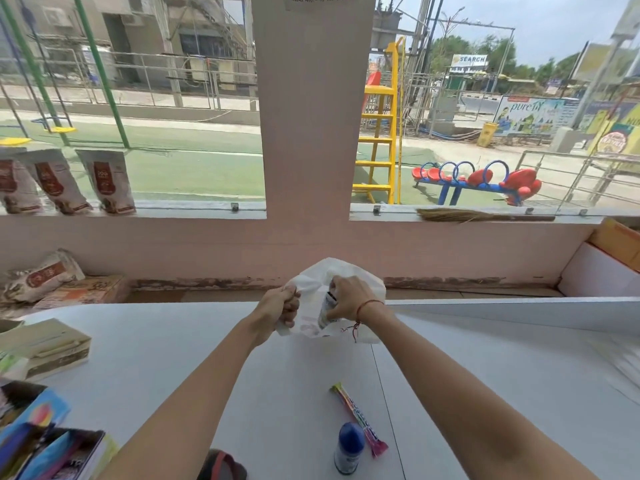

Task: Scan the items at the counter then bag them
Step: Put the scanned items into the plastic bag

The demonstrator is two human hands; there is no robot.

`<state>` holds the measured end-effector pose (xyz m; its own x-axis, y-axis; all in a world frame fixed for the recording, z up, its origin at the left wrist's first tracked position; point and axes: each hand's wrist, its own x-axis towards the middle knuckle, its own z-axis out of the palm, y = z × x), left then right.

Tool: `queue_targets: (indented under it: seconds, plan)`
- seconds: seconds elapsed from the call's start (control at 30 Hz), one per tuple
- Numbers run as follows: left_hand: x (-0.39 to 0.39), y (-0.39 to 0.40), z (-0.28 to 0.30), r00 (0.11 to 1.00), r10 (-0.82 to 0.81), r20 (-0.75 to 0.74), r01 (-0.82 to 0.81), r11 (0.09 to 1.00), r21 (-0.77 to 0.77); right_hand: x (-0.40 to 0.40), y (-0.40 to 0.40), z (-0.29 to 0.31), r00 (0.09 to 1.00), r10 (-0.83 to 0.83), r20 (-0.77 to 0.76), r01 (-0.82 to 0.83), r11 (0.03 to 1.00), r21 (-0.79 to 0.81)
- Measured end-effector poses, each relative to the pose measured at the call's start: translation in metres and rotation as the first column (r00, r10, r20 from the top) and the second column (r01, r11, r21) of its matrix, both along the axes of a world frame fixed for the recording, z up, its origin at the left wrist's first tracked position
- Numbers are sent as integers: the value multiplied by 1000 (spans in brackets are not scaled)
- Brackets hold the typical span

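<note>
White counter [173,358] lies bare around both hands: left hand [282,306] grips bag [311,278], right hand [348,299] holds a tube [325,311] inside

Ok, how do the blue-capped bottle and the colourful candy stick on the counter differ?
The blue-capped bottle stands upright; the candy stick lies flat. The bottle is stout and round, the stick long and thin. The bottle's cap is plain dark blue, the stick's wrapper multicoloured. Both sit unbagged on the white counter, touching or nearly so.

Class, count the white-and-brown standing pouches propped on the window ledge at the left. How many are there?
3. All lean along the left ledge: the left pouch cut by the frame edge, the middle pouch, the right pouch. More may sit beyond the edge.
</note>
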<state>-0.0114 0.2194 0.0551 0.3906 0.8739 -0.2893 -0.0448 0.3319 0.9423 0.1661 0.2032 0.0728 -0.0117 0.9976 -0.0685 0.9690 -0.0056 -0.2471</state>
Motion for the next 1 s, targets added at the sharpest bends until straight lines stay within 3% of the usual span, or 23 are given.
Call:
queue_targets:
  seconds: [0.1,0.23,0.3,0.37,0.43,0.47,0.53,0.6,0.77,0.87,0.93,1.0]
  plan:
    - [-8,3,-4,994,-107,-3,107,992,-69,-5,12,-34,994,31,107,-18,992,-123]
    - [-15,0,-11,976,-209,-58,203,975,-95,-5,15,-35,969,92,229,-79,995,-65]
    - [-13,-1,-14,977,-201,-73,195,977,-83,-4,1,-28,969,89,231,-119,985,121]
    - [-8,-3,-13,978,-181,-105,175,983,-58,-1,-24,-26,974,161,157,-210,902,376]
    - [-4,-6,-12,974,-158,-164,156,987,-21,1,-51,-34,954,288,86,-294,836,463]
    - [-2,-8,-12,971,-149,-188,151,989,-5,1,-63,-41,943,324,73,-328,871,366]
    - [0,-14,-12,969,-140,-205,146,989,12,2,-77,-60,955,269,128,-269,963,-21]
    - [0,-19,-13,965,-138,-222,147,989,21,2,-85,-81,959,191,209,-131,953,-272]
    - [-1,-28,-10,967,-114,-227,119,993,8,6,-89,-79,986,155,61,-126,933,-337]
    - [-1,-29,-9,979,-51,-197,52,999,1,13,-80,-34,958,144,-249,-200,955,-217]
    - [-1,-27,-10,980,-7,-199,5,1000,-10,14,-74,-2,881,162,-445,-178,984,6]
    - [-1,-23,-12,975,24,-220,-26,1000,-6,10,-64,13,852,236,-468,-123,958,260]
